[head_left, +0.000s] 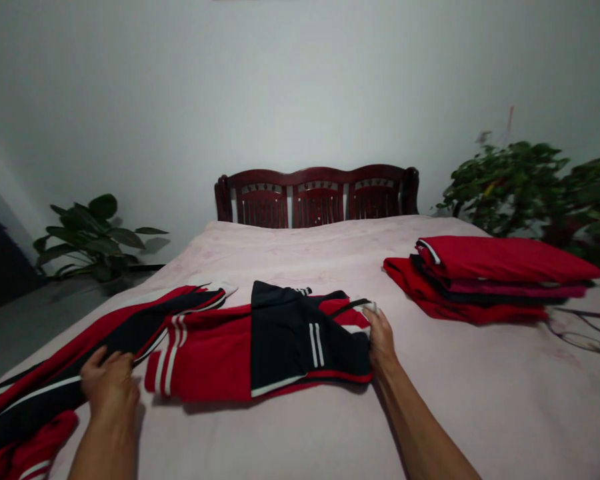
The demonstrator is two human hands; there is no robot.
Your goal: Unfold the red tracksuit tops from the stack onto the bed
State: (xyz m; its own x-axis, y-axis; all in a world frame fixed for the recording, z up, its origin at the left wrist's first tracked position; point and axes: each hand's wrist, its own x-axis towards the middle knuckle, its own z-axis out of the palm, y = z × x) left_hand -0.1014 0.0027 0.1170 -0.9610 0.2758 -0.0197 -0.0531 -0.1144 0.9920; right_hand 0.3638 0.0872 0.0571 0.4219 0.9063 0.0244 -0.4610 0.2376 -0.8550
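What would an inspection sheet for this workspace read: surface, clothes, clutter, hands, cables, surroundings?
Surface: pale pink bedsheet, slightly wrinkled.
Job's things: red-and-black jacket with white stripes, partly folded, lying mid-bed; longer red-and-black garment with white piping stretched out to its left.
Clutter: stack of folded clothes at right, mostly red; eyeglasses beside it.
Left hand: at the longer garment; grip cannot be told.
Right hand: fingers holding the jacket's right end.
Cables: nothing seen.
Surroundings: carved wooden headboard, plain wall, leafy plants on both sides.
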